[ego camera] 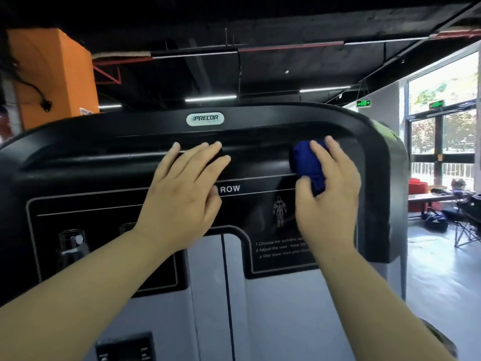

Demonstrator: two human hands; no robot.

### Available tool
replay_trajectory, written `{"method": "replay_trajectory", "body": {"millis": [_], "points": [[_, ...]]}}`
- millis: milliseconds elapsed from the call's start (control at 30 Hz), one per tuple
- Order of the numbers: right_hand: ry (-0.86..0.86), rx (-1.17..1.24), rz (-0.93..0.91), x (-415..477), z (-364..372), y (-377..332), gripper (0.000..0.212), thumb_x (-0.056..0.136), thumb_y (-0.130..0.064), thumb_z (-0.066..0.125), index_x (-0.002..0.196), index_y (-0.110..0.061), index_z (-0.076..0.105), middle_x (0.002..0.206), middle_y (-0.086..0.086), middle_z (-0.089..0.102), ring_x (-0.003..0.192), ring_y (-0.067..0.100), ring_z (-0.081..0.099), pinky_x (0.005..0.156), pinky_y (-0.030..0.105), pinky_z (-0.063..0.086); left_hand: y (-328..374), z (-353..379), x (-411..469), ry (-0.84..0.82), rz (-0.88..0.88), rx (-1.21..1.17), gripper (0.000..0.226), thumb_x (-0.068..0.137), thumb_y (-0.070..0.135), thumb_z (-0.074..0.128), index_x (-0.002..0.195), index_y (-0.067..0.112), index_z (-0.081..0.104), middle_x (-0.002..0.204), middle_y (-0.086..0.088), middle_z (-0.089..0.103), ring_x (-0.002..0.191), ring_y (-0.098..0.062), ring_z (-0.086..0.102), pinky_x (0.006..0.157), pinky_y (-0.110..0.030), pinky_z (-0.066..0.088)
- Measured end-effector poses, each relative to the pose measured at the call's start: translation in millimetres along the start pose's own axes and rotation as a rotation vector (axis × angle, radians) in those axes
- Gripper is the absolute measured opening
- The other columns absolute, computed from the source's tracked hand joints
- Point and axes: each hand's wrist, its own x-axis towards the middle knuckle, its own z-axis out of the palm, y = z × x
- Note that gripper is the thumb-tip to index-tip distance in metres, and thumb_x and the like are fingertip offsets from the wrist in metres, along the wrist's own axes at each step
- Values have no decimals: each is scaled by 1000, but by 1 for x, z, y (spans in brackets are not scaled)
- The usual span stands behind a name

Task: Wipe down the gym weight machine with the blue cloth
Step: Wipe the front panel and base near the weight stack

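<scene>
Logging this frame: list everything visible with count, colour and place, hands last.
weight machine: one, black housing over grey panels, centre
Precor badge: one, white, top centre of housing
ROW label: one, white lettering, between the hands
muscle diagram: one, white outline, below-right of ROW label
blue cloth: one, dark blue, bunched on housing's upper right
orange column: one, orange, upper left
strip lights: three, white, ceiling
exit signs: two, green, upper right
left hand: one, flat on housing, fingers straight
right hand: one, grips the blue cloth
</scene>
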Motion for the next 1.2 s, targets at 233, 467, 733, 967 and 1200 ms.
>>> {"method": "replay_trajectory", "body": {"millis": [233,467,733,967,1200], "points": [[-441,-55,-587,-6,-7,26,54,86,-11,57,139,-18,55,153,1,42,145,19,31,118,37,27,36,20,15,48,67,17,48,89,15,44,134,7,56,146,-8,49,142,-25,36,122,-45,15],[-96,-123,-276,26,-39,65,50,87,-13,52,137,-12,56,149,7,45,136,27,38,119,31,22,56,32,15,74,-33,53,48,90,16,44,136,7,53,149,-11,45,142,-26,35,122,-46,13],[-495,-294,-788,-8,-64,93,47,88,-24,53,134,-32,59,148,-8,47,129,19,43,97,37,32,94,47,15,35,17,91,50,92,19,46,141,9,49,154,-12,39,144,-27,33,120,-51,18],[-309,-151,-625,54,-66,88,45,84,3,61,120,-23,71,138,-3,58,107,25,45,99,39,43,101,50,11,44,-52,99,52,91,17,46,141,9,49,154,-12,38,144,-27,32,120,-51,17],[-508,-177,-635,-56,-96,145,51,78,8,58,115,-22,73,137,-6,58,110,24,48,89,45,51,91,45,-15,-12,-45,92,52,91,19,45,142,9,47,156,-12,34,145,-28,30,122,-47,13]]}}
